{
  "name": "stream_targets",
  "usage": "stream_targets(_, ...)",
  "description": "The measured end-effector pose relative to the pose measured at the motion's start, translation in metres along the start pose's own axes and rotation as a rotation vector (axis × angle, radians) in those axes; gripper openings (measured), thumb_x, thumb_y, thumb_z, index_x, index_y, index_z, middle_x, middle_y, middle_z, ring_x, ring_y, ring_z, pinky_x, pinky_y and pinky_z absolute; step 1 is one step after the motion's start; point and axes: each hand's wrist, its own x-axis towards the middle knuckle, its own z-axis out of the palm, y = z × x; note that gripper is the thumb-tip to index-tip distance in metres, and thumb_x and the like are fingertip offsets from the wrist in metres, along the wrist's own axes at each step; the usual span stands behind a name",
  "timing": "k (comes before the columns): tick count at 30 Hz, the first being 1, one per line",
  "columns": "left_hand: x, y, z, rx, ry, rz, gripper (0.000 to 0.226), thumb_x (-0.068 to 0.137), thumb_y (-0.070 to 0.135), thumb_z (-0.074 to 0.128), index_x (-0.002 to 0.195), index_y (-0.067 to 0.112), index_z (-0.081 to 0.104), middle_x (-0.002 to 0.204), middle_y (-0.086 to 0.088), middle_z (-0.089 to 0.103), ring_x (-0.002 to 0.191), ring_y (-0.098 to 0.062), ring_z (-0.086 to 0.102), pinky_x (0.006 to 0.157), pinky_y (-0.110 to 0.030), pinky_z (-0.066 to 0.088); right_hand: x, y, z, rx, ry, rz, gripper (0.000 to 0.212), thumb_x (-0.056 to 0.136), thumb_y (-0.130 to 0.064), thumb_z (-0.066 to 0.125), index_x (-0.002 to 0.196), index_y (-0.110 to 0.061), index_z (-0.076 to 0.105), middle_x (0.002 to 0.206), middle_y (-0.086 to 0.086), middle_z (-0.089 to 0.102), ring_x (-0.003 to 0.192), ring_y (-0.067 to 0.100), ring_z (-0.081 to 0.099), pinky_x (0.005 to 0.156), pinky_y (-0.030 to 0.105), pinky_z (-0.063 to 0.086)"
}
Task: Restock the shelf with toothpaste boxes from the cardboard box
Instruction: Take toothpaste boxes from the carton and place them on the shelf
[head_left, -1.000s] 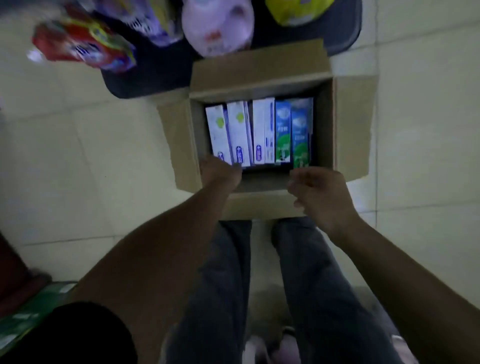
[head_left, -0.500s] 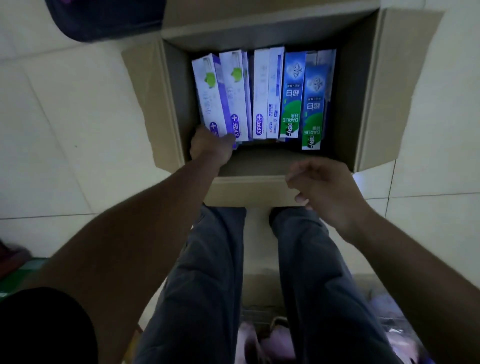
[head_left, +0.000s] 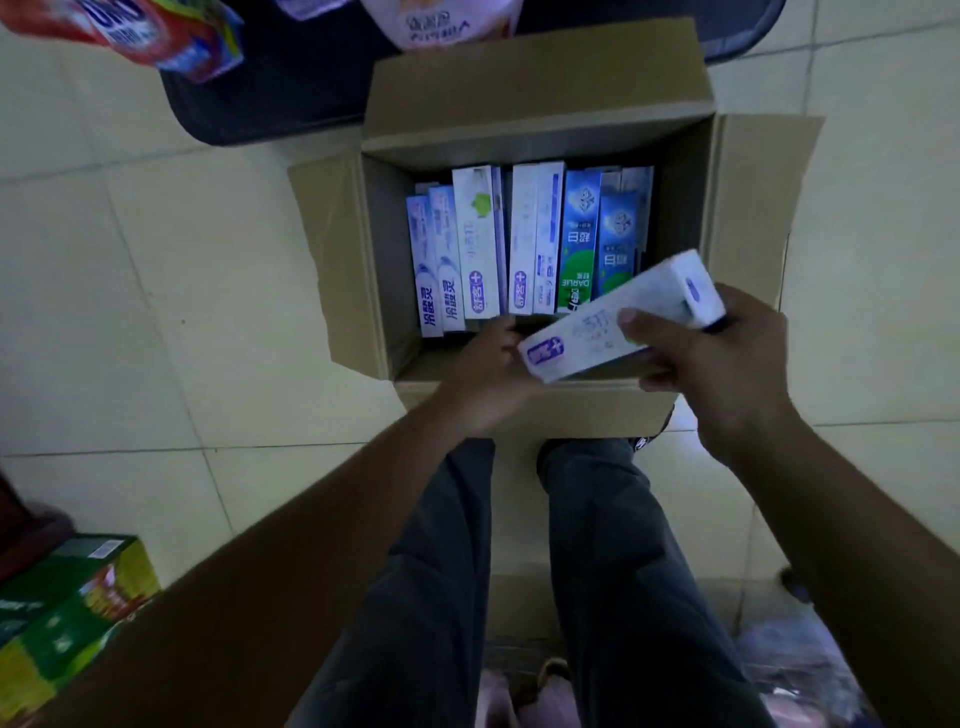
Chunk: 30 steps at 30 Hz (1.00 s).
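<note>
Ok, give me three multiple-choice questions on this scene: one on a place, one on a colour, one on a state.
1. Where is the tilted white toothpaste box? A on the floor B in the right hand C on a shelf
2. The rightmost boxes in the carton are? A red B yellow C blue and green
3. The carton's flaps are? A open B taped shut C torn off
Answers: B, fingers curl round it; C, blue tops, green bases; A, flaps spread outward.

I log one plain tan cardboard box (head_left: 753, 208). I count white toothpaste boxes (head_left: 478, 244) with purple badges, plus blue-and-green cartons (head_left: 579, 244); floor tiles (head_left: 156, 312) pale cream.
</note>
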Motion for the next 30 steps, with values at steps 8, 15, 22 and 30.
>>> stream_targets(8,0.107,-0.009,0.007,-1.110,0.289,-0.526,0.058,0.099,0.038,0.058,0.150,0.012,0.043,0.149,-0.015,0.048,0.138,-0.031,0.048,0.119,-0.047,0.036,-0.002,0.029,-0.024,0.066,0.060,-0.083,0.019,0.081,-0.016,0.083,0.098,-0.018,0.072,0.094,0.006,0.078,0.080,0.027,0.076,0.060,0.036,0.061)
stream_targets(15,0.106,-0.009,0.014,-1.272,0.446,-0.499,0.044,0.097,0.043,0.065,0.125,0.010,0.064,0.122,-0.015,0.071,0.115,-0.032,0.068,0.107,-0.049,0.051,0.001,0.033,-0.017,0.115,0.045,-0.054,0.020,0.086,-0.018,0.078,0.102,-0.009,0.071,0.096,0.014,0.077,0.085,0.040,0.074,0.068,0.046,0.061)
stream_targets(22,0.054,0.015,-0.025,-1.105,0.676,-0.359,0.025,0.086,0.034,0.082,0.097,0.016,0.069,0.087,-0.001,0.073,0.067,-0.012,0.067,0.051,-0.022,0.051,-0.019,-0.004,-0.019,0.170,0.038,-0.086,0.024,0.087,-0.020,0.078,0.103,-0.004,0.071,0.096,0.015,0.077,0.088,0.039,0.074,0.076,0.045,0.062)
stream_targets(30,-0.140,0.104,-0.100,-0.364,0.803,0.374,0.027,0.064,0.022,0.083,0.081,0.042,0.075,0.076,0.019,0.072,0.071,0.004,0.062,0.070,-0.023,0.052,-0.108,-0.134,-0.035,0.216,-0.021,-0.275,0.009,0.080,-0.018,0.081,0.086,-0.014,0.077,0.082,0.006,0.074,0.075,0.019,0.068,0.055,0.028,0.053)
